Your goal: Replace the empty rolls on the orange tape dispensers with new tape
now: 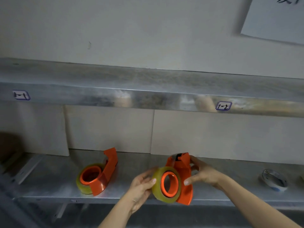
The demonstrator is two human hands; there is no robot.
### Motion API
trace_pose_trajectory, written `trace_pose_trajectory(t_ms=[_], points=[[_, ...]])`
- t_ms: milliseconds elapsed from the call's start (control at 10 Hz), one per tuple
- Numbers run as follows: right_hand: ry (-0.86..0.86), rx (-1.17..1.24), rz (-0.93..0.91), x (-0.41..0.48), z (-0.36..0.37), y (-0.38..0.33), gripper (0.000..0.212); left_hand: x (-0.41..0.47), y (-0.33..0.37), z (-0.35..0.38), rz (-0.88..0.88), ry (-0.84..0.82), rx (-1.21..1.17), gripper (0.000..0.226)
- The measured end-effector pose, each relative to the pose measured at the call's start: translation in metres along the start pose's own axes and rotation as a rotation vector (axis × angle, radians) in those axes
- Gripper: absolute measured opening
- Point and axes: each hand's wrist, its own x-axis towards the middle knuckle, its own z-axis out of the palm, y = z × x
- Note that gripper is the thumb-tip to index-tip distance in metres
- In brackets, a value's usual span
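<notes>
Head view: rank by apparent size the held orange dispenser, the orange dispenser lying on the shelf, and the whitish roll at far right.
1-2. Held dispenser and shelf dispenser: they look about alike, and the held one is nearer the camera, so I won't rank them.
3. Whitish roll: clearly smallest.

Both hands hold one orange plastic tape dispenser above the front edge of a grey metal shelf. The left hand grips the yellowish clear tape roll on its hub; the right hand clasps the body. Left of that grip, a second loaded orange dispenser rests on the shelf; right of it lies a small white tape roll.
</notes>
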Motion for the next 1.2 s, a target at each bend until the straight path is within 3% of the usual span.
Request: trace_pose_trajectory(t_ms=[200,400,600,800,1000,1200], points=[[0.045,-0.066,-0.017,0.012,0.009,0.02,0.105,0.018,-0.007,-0.004,-0.013,0.053,0.074,0.032],[0.062,-0.132,-0.007,0.022,0.011,0.024,0.134,0.027,-0.006,-0.01,0.026,0.161,0.448,0.029],[0.067,-0.124,0.032,0.035,0.019,0.01,0.12,0.035,-0.006,-0.011,0.092,0.23,0.935,0.035],[0.095,-0.146,-0.005,0.035,0.027,0.005,0.109,0.035,-0.005,-0.011,0.096,0.236,1.057,0.039],[0.164,-0.149,-0.029,0.018,0.029,0.008,0.141,0.025,0.009,-0.022,0.133,0.237,1.188,0.045],[0.172,-0.194,-0.025,-0.014,0.034,-0.006,0.139,0.0,0.037,-0.013,0.166,0.126,1.432,0.066]])
